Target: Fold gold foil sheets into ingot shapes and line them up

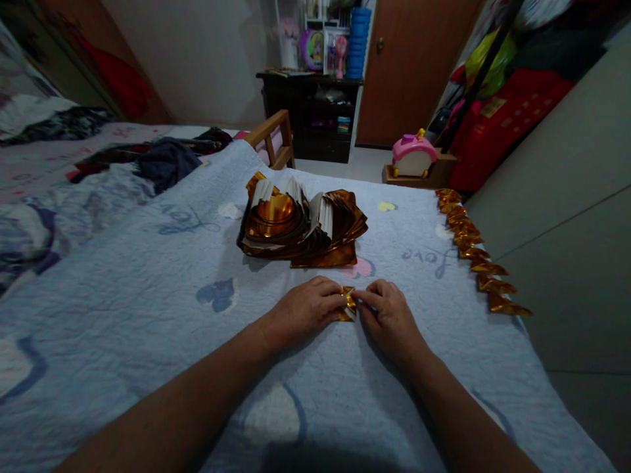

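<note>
A small, partly folded sheet of gold foil paper (348,306) lies on the bed cover between my two hands. My left hand (315,303) presses on its left side with the fingers close together. From the right, my right hand (387,312) pinches the sheet's right edge with thumb and index finger. Beyond the hands sits a loose, curled stack of gold foil paper sheets (323,226), their white backs partly showing. Along the bed's right edge runs a row of several folded gold pieces (470,253), overlapping toward the far end.
The blue patterned bed cover (172,315) spreads under everything. Crumpled dark clothes (167,161) lie at the left. Past the bed's far edge are a wooden chair (276,141), a dark cabinet (315,118), a pink toy (415,156) and a door (419,66).
</note>
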The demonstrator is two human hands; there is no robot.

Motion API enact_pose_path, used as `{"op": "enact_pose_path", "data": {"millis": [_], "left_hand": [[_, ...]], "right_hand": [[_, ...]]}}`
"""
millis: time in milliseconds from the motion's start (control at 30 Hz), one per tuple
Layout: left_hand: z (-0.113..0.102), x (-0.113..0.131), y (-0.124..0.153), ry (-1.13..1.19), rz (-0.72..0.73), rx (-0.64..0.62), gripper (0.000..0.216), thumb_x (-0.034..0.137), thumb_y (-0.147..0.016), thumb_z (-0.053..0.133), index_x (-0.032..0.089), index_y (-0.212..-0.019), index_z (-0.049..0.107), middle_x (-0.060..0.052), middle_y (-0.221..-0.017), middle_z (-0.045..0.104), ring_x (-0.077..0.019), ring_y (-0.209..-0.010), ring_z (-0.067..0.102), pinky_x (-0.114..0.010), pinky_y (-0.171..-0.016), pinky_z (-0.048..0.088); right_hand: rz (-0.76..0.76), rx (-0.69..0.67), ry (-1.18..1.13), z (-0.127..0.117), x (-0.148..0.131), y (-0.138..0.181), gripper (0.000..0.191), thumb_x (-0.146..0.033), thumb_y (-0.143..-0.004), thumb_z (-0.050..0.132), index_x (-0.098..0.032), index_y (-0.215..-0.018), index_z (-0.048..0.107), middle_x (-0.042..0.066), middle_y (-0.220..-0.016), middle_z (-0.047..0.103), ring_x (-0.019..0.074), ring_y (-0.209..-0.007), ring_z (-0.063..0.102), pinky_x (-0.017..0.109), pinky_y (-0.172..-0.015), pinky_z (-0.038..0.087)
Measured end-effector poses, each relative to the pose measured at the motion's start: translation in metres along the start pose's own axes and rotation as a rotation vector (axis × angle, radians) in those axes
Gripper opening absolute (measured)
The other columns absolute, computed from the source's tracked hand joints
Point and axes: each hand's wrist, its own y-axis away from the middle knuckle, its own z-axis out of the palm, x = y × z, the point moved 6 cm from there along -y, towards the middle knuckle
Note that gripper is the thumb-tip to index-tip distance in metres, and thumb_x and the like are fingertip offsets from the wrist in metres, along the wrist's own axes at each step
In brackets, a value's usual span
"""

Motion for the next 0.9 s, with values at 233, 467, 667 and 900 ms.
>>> {"op": "enact_pose_path", "data": {"millis": [233, 467, 667, 900], "left_hand": [[-0.0031, 0.0012, 0.0011, 0.006, 0.019, 0.016, 0.019, 0.026, -0.094, 0.066, 0.017, -0.111, 0.069, -0.008, -0.112, 0.073, -0.0232, -0.103, 0.064, -0.039, -0.092, 0.054], [-0.0040, -0.0017, 0.0026, 0.059, 0.011, 0.026, 0.022, 0.028, -0.095, 0.066, 0.017, -0.114, 0.068, -0.009, -0.111, 0.074, -0.0220, -0.105, 0.066, -0.037, -0.093, 0.054], [-0.0042, 0.0000, 0.0024, 0.014, 0.007, 0.032, 0.026, 0.026, -0.093, 0.067, 0.017, -0.117, 0.067, -0.009, -0.112, 0.073, -0.0225, -0.105, 0.065, -0.038, -0.092, 0.055], [-0.0002, 0.0029, 0.0013, -0.077, 0.017, -0.005, 0.027, 0.027, -0.093, 0.068, 0.017, -0.118, 0.068, -0.009, -0.114, 0.072, -0.0233, -0.106, 0.063, -0.039, -0.091, 0.057]], "right_hand": [[-0.006, -0.043, -0.053, -0.0016, 0.0014, 0.0010, 0.026, -0.016, -0.089, 0.066, -0.023, -0.113, 0.074, 0.007, -0.093, 0.060, 0.0235, -0.090, 0.053, 0.040, -0.082, 0.045], [-0.008, -0.062, -0.049, -0.0007, 0.0023, 0.0013, 0.025, -0.019, -0.089, 0.067, -0.024, -0.113, 0.073, 0.007, -0.094, 0.059, 0.0238, -0.090, 0.053, 0.041, -0.083, 0.046], [-0.019, -0.073, -0.039, 0.0001, 0.0024, 0.0016, 0.024, -0.017, -0.088, 0.067, -0.022, -0.111, 0.073, 0.008, -0.095, 0.060, 0.0240, -0.091, 0.053, 0.042, -0.084, 0.046], [-0.010, -0.099, -0.014, -0.0012, 0.0013, 0.0006, 0.023, -0.018, -0.088, 0.069, -0.024, -0.109, 0.075, 0.007, -0.095, 0.060, 0.0236, -0.092, 0.054, 0.041, -0.084, 0.046]]}}
